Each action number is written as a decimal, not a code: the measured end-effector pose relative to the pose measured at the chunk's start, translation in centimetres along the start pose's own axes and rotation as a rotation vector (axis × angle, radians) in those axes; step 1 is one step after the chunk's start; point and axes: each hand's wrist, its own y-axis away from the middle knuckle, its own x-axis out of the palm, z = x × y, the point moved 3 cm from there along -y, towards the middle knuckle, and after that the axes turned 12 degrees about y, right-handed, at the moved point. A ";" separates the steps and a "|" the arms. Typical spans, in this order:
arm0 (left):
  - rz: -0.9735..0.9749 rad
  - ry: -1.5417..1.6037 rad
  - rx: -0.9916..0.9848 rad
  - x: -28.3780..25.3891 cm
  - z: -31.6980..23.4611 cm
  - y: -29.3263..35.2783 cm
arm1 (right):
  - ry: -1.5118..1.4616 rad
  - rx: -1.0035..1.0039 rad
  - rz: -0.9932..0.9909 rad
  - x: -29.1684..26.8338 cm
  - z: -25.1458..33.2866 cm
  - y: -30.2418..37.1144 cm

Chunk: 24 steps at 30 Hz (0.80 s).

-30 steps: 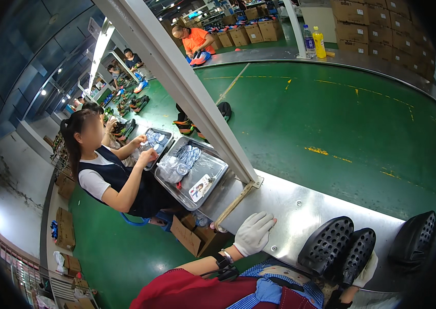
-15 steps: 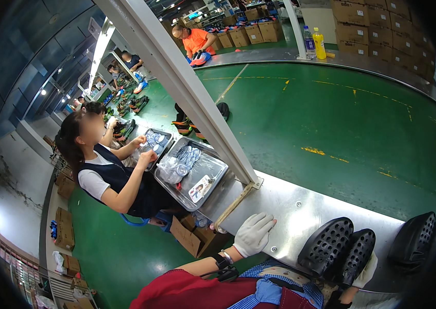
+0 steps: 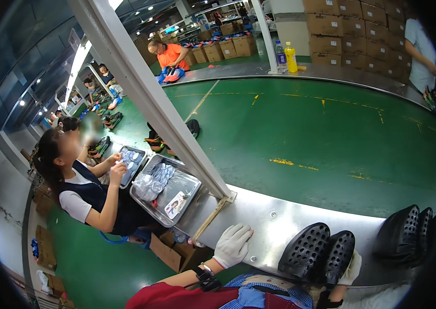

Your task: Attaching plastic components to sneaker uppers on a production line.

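Head view: your white-gloved left hand point(image 3: 231, 245) rests on the shiny metal bench point(image 3: 308, 206), fingers nearly straight, together, holding nothing. Your white-gloved right hand point(image 3: 351, 271) is against the right side of two black, hole-studded, shoe-shaped pieces point(image 3: 304, 250) at the bench's near edge; its fingers are mostly hidden, so their grip cannot be told. Farther right stands a similar black pair point(image 3: 396, 234).

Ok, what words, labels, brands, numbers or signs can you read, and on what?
No words or numbers are readable here.
Stacked cardboard cartons: printing and white labels, too small.
Blue-capped bottle and yellow bottle: labels too small.
Picture card in metal tray: too blurred.
Black perforated shoe-shaped pieces: none visible.
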 end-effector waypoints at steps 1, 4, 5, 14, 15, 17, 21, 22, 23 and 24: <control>0.023 0.022 0.001 0.2 0.2 -0.3 | 0.009 -0.001 -0.013 -0.1 -0.2 -0.1; 0.065 0.080 0.018 1.0 0.3 -2.0 | 0.029 0.035 -0.036 1.1 -2.3 0.5; 0.045 0.188 -0.061 1.2 0.1 -3.3 | 0.036 0.034 -0.051 1.4 -2.4 0.6; 0.044 1.445 -0.570 9.2 0.7 -13.4 | 0.123 0.008 -0.121 1.0 -2.6 0.5; 0.053 1.460 -0.553 9.9 0.9 -14.0 | 0.137 -0.008 -0.106 0.7 -1.9 0.6; 0.239 1.477 -0.478 11.6 0.7 -15.4 | 0.150 0.008 -0.185 1.3 -2.5 0.6; 0.314 1.611 -0.559 13.3 0.9 -15.4 | 0.155 0.064 -0.030 -1.5 8.1 -3.0; 0.357 1.602 -0.555 13.9 1.2 -15.1 | 0.342 0.065 -0.004 -0.5 5.3 -3.0; 0.362 1.613 -0.558 13.9 1.2 -14.9 | 0.527 0.072 0.032 -0.2 3.2 -2.7; 0.398 1.623 -0.541 13.7 1.0 -14.6 | 0.562 0.066 0.035 -0.2 2.3 -2.5</control>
